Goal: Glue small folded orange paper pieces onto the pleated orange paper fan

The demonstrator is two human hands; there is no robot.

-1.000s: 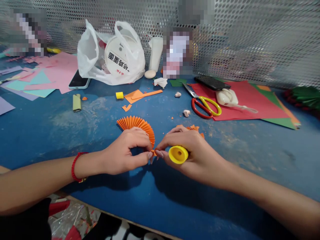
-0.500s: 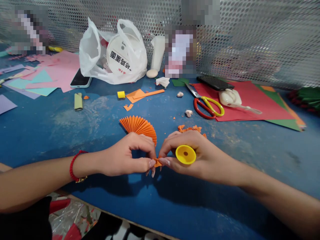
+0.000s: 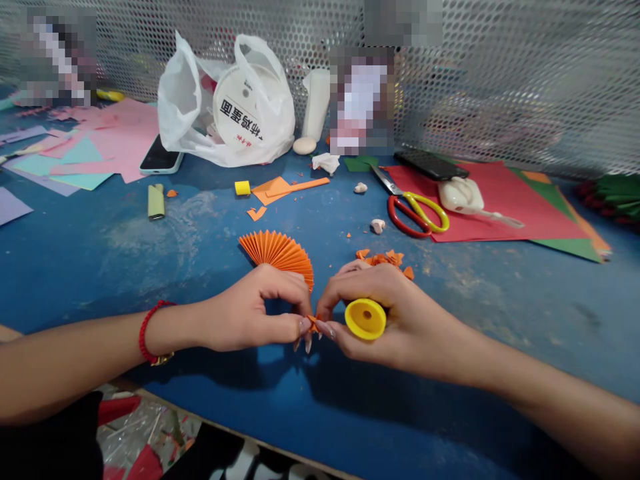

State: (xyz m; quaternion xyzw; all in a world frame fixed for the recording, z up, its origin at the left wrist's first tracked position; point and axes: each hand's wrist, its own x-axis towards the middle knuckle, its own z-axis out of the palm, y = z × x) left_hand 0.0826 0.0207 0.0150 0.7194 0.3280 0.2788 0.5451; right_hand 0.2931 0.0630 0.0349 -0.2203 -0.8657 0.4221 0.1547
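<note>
A small folded piece of orange paper is pinched between the fingertips of both hands, just above the blue table. My left hand, with a red bracelet at the wrist, grips its left side between thumb and fingers. On its right side my right hand pinches it. A yellow cone-shaped piece with a hole in its middle is also held in my right hand, its wide end facing me. Behind my left hand lies a pleated orange paper fan. Beyond my right knuckles is a pile of small orange paper pieces.
Scissors rest partly on red paper at the right, near a black phone and a white case. A white plastic bag, a lighter and orange scraps lie farther back. A perforated metal panel borders the table.
The yellow cone has tilted and shifted slightly left and down as my right hand turned. The pinched orange paper has changed shape a little. My left hand is almost still.
</note>
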